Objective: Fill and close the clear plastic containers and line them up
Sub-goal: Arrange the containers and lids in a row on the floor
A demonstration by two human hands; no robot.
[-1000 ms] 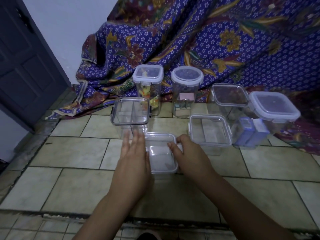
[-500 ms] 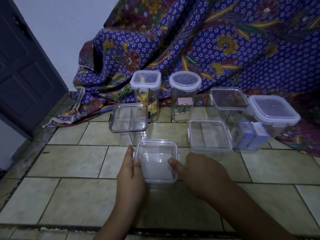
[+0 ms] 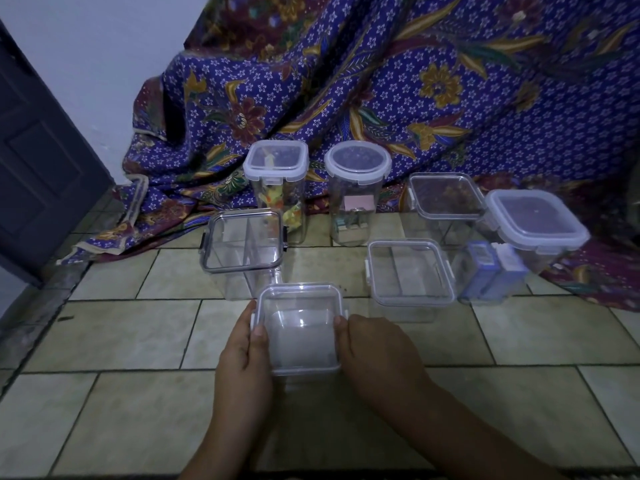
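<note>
A small square clear container (image 3: 300, 327) with a lid on top sits on the tiled floor between my hands. My left hand (image 3: 242, 355) grips its left side with the thumb on the lid. My right hand (image 3: 377, 355) holds its right side, thumb on the lid's edge. Behind it stand several other clear containers: a dark-clipped one (image 3: 242, 242), a lidded square one (image 3: 410, 271), a tall square one with yellow items (image 3: 276, 188), a round one (image 3: 356, 192), a clear box (image 3: 446, 199) and a white-lidded one with blue packs (image 3: 533, 226).
A purple floral cloth (image 3: 381, 81) drapes over the wall and floor behind the containers. A dark door (image 3: 38, 140) stands at the left. Beige floor tiles (image 3: 121, 334) spread around my hands, with a step edge near the bottom.
Both hands have drawn the small container toward me along the floor and now clasp its two sides; my left hand turned from lying flat to gripping the side.
</note>
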